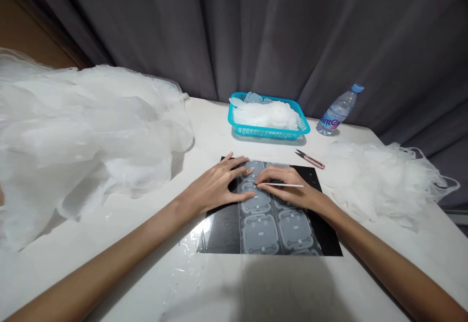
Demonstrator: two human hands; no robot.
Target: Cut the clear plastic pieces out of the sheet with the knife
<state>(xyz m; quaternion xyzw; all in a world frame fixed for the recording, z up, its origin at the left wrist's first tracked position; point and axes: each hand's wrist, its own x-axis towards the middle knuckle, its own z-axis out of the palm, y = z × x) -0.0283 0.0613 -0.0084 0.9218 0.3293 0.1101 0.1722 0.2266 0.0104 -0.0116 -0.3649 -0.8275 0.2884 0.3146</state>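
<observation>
A clear plastic sheet with rounded translucent shapes (260, 234) lies over a black board (223, 229) on the table. My left hand (219, 181) rests on the board and the sheet's left edge, its fingers spread and its tips pressing the sheet. Pinched between the fingers of my right hand (288, 190) is a thin white stick (287, 185). It lies nearly level, and the fingertips come down on the sheet close to my left fingers. The end of the stick inside the pinch is hidden.
Behind the board stands a turquoise basket (270, 132) holding white material. Small snips (310, 159) with pink handles and a water bottle (338, 112) are to its right. Large white sheer heaps lie at left (95, 131) and right (380, 180). A grey curtain (241, 29) hangs behind the table.
</observation>
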